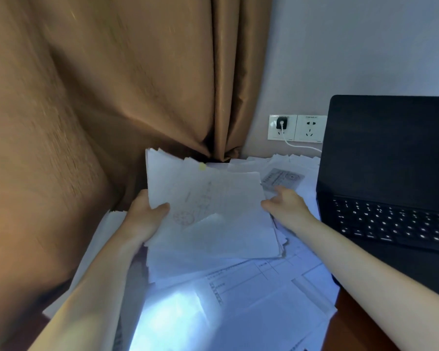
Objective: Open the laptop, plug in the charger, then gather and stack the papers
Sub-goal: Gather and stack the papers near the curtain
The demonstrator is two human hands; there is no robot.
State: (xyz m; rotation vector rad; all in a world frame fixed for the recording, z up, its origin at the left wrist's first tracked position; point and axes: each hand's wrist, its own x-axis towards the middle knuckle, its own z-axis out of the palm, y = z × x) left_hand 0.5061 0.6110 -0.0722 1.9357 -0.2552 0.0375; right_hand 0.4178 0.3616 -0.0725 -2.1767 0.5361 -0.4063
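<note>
A thick bundle of white papers (213, 211) is lifted above the desk. My left hand (147, 216) grips its left edge, thumb on top. My right hand (287, 203) is at the bundle's right edge, thumb against it and fingers stretched toward a printed sheet (281, 179) behind; whether it holds anything I cannot tell. More loose papers (251, 295) lie spread beneath and toward me. The black laptop (390, 173) stands open at the right, screen dark. A black charger plug (281, 123) sits in the left wall socket, its white cable (302, 146) running behind the laptop.
A brown curtain (99, 110) hangs at the left and behind the papers. A second wall socket (311, 127) sits unused beside the plugged one. A brown desk edge (352, 325) shows at the lower right.
</note>
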